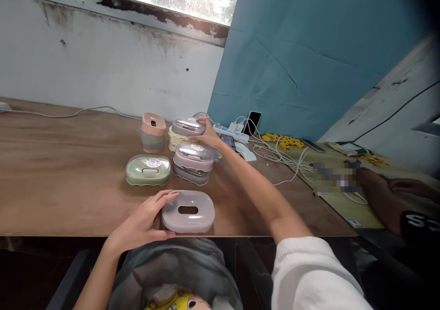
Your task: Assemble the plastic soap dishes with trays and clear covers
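At the table's near edge stands a pale lilac oval plastic box part (205, 216) with a slot in its top. My left hand (146, 223) grips its left end, fingers on the upper rim and thumb at the front. My right hand (208, 133) reaches to the back and closes on a lilac lid (182, 127) with a clear top, over a stack of cream-coloured parts (176, 140). In front of that stack sit more lilac clear-topped lids (194, 156), one on another. A green clear-topped lid (148, 170) lies to their left.
Behind the green lid is a stack of slotted parts (153, 133), peach on top. Right of the stacks are a power strip (230, 133), phones (252, 122) and tangled white cables (275, 156). A co-worker's arm (381, 200) rests at the far right.
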### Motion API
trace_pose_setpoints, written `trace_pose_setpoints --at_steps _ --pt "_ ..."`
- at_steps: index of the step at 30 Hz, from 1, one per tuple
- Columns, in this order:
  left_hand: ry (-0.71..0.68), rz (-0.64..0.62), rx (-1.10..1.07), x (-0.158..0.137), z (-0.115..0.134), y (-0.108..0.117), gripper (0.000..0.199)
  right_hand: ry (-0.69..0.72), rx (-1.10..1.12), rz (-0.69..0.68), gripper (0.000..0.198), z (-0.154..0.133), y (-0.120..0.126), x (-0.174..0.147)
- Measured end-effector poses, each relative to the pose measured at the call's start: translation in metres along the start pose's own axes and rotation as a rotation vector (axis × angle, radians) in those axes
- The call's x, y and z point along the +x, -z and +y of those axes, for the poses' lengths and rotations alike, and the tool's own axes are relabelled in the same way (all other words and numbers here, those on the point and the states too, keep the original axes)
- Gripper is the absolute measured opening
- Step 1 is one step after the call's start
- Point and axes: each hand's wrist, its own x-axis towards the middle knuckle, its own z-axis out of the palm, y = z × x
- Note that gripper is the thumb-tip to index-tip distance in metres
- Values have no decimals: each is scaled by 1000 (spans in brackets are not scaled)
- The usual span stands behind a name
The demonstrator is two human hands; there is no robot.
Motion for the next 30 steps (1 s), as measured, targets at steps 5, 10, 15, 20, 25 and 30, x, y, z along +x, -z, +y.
trace_pose_setpoints --at_steps 5,10,15,20,25,30 --pt "17 -9 8 0 -2 -1 71 35 -6 -39 77 -3 -1 3" --pt "19 -16 20 2 -2 0 69 42 -6 -52 75 -3 -3 3" --pt "15 3 40 2 -1 0 67 37 -27 -83 75 -5 -3 2" --pt "22 4 45 0 -2 -1 66 14 -53 -114 76 -7 -3 4" --pt "14 8 52 0 -1 0 64 -9 -60 -115 75 -6 -3 4" --pt "12 7 59 1 0 0 63 -10 -54 -58 73 -4 -4 4"
